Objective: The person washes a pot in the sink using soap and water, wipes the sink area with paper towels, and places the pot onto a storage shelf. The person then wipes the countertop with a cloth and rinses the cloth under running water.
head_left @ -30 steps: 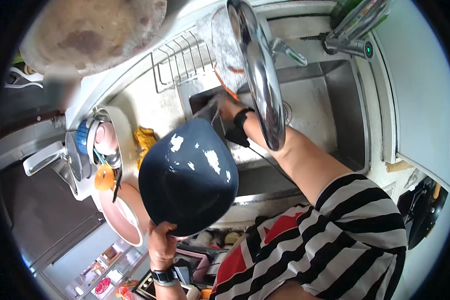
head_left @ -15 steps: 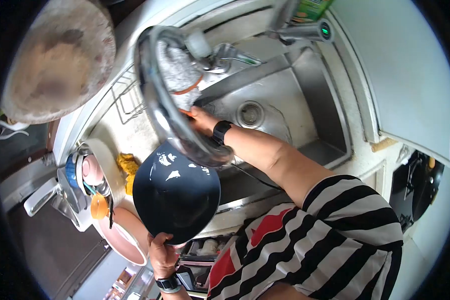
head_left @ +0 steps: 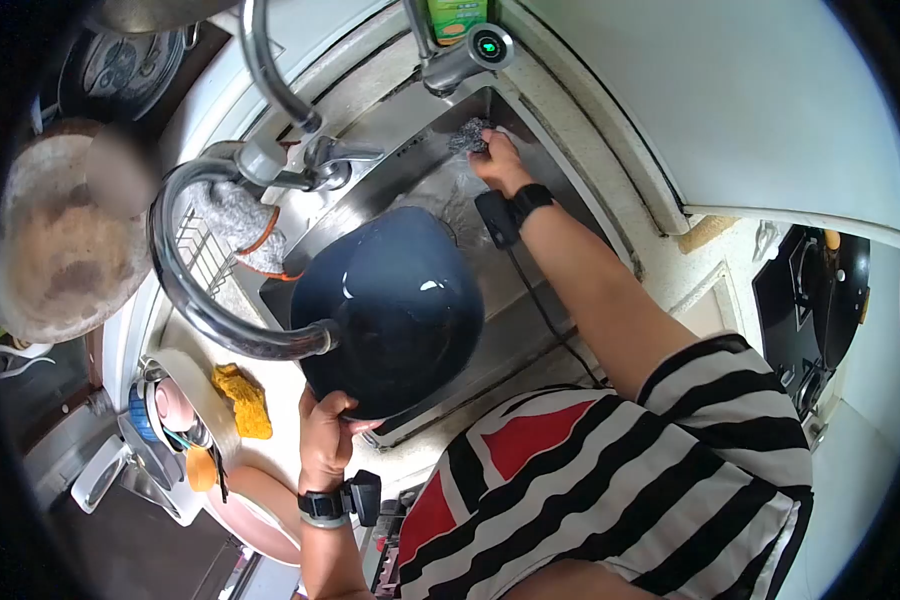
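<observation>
A large dark blue bowl [head_left: 400, 310] is tilted over the near left part of the steel sink [head_left: 525, 290], its glossy inside facing me. My left hand [head_left: 327, 430] grips its near rim, thumb on the inside. At the sink's far right corner, my right hand [head_left: 500, 160] is closed on a grey wire scourer [head_left: 469, 137]. The curved chrome faucet [head_left: 185, 280] reaches across the bowl's left edge. Wet streaks and water show on the sink floor beyond the bowl.
A grey cloth with orange edging [head_left: 235, 215] hangs by the faucet, near a wire rack [head_left: 202, 255]. A yellow cloth [head_left: 242, 402], a dish container [head_left: 205, 385] and a pink basin [head_left: 260, 510] lie left. A second tap [head_left: 460, 65] stands behind the sink.
My right hand has moved from beside the faucet to the sink's far right corner and now holds the scourer. The bowl, still in my left hand, is now over the sink. The view has shifted.
</observation>
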`<state>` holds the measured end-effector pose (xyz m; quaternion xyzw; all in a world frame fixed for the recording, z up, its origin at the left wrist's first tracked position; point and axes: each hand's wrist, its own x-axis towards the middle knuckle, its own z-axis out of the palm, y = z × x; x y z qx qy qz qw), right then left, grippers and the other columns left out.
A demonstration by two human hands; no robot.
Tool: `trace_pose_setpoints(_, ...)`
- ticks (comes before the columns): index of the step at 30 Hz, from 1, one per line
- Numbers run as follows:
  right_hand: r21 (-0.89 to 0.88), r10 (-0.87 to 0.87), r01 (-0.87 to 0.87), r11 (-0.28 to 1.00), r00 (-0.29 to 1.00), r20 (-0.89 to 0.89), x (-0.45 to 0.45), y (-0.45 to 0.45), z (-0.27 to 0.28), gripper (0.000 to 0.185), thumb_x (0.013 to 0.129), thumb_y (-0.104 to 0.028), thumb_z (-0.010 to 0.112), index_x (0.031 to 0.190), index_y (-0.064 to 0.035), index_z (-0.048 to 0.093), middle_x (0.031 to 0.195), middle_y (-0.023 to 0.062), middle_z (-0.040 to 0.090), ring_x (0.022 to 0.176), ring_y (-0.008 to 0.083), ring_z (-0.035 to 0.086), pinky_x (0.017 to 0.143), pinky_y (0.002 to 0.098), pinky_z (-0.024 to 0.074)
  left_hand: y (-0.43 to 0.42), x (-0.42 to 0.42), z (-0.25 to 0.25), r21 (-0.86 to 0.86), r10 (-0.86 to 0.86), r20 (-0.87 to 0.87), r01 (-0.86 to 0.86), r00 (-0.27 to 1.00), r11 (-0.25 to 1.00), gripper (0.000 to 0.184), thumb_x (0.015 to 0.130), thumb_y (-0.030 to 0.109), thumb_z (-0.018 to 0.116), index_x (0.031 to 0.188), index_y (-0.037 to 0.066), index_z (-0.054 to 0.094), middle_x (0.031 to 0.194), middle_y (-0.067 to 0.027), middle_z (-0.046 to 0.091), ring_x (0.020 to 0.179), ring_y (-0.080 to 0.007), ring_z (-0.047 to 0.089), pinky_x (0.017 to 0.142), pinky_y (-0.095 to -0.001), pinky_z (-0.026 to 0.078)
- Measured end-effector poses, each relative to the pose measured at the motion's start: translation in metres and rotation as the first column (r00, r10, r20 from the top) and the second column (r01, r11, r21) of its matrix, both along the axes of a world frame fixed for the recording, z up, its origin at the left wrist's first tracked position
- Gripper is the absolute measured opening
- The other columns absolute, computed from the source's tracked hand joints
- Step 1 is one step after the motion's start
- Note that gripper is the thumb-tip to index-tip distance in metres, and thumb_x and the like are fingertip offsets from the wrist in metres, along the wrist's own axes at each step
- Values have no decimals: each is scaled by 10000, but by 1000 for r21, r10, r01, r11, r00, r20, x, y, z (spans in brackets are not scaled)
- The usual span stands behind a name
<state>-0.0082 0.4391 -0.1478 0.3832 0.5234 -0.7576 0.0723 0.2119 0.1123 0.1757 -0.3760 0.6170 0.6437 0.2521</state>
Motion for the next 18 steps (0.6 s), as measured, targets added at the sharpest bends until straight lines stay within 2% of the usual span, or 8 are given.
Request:
trace_pose_setpoints(1,-298,-251,264,917,964,84,1,4,3,94,838,-108,582,923,-68,591,830,35,619,789,160,601,693,310,486,6,-8,-1,49,23,25,-24,999,999,435,728,-65,469,1159,-49,418,872,-102,513,719,-245,605,586,-366,622)
trace_pose_setpoints(3,-576,-310,123,808,920,-240,20,8,71,89,868,-63,534,940,-75,586,827,41,621,753,133,597,657,267,477,16,-17,2,32,-31,27,30,999,999,462,734,-60,462,1189,-37,385,882,-121,527,710,-252,620,575,-378,622)
trace_pose_setpoints(5,-567,-287,190,802,954,-85,21,12,82,104,875,-53,536,978,-54,528,871,62,518,779,132,496,632,246,436,36,-32,19,63,-49,5,48,999,997,454,736,-54,458,1182,-50,375,890,-139,542,715,-275,641,578,-388,621)
trace_pose_setpoints(8,-558,-256,144,818,958,-129,11,18,42,103,898,-103,537,994,-81,568,888,59,619,767,172,605,670,278,487,52,-50,25,49,-71,9,71,997,996,370,753,-41,473,1118,-68,413,889,-150,551,732,-298,651,600,-396,619)
trace_pose_setpoints(13,-693,-286,139,708,953,-102,20,12,85,121,906,-136,535,991,-59,572,902,71,619,792,177,603,680,281,483,74,-61,16,15,-81,4,81,997,997,129,796,2,500,888,-79,539,874,-132,543,755,-289,647,633,-393,616)
trace_pose_setpoints(15,-246,49,-134,960,945,-323,23,17,66,110,890,-115,552,971,-49,585,903,85,613,814,164,587,711,292,475,49,-54,0,82,-46,69,40,997,996,113,804,11,501,850,-80,550,870,-130,542,763,-275,647,635,-383,616)
trace_pose_setpoints(17,71,236,-226,972,902,-362,25,17,37,102,864,-87,577,956,-50,599,905,82,608,822,136,564,685,281,468,40,-54,-3,69,-33,61,29,998,997,119,807,20,508,847,-83,552,858,-125,535,721,-256,636,630,-364,616)
trace_pose_setpoints(18,520,364,-132,844,853,-375,28,10,32,141,840,-61,588,981,-54,595,937,68,604,815,126,556,659,264,458,37,-51,-1,10,-109,32,109,994,994,107,795,2,501,848,-85,535,849,-130,526,690,-254,626,602,-351,617)
